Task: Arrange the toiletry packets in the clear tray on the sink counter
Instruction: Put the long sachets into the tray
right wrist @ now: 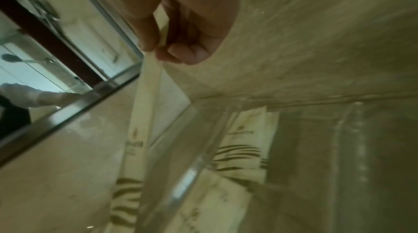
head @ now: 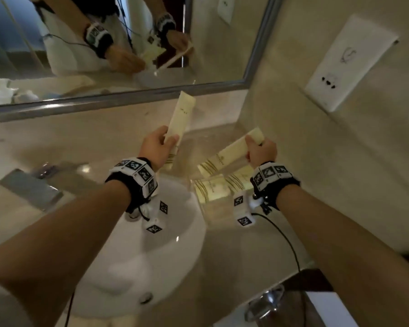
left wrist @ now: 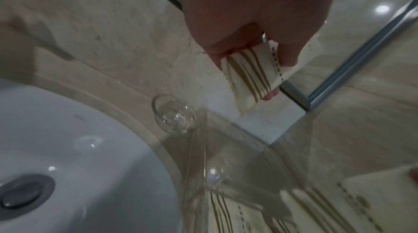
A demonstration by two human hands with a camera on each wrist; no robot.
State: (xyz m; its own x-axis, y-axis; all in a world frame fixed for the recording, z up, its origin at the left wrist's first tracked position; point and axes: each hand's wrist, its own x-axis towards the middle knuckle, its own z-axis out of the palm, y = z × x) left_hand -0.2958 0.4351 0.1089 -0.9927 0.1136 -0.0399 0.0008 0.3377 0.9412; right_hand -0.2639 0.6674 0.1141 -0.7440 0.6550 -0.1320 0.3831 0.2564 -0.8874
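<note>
My left hand [head: 162,143] pinches a long cream packet [head: 180,119] with gold stripes near its lower end and holds it upright above the counter, left of the clear tray [head: 191,185]. In the left wrist view the left hand [left wrist: 255,52] grips the striped end of that packet [left wrist: 251,79] above the tray's corner [left wrist: 204,138]. My right hand [head: 257,149] pinches a second long cream packet [head: 232,152] by its upper end, slanting down into the tray. The right hand [right wrist: 162,45] holds this packet [right wrist: 144,111] edge-on. Two more cream packets [head: 213,188] lie in the tray.
A white basin [head: 151,251] sits left of the tray, with a chrome tap [head: 31,187] at its far left. A small glass dish [left wrist: 173,116] stands between basin and tray. The mirror [head: 104,43] runs along the back; a white socket plate [head: 347,62] is on the right wall.
</note>
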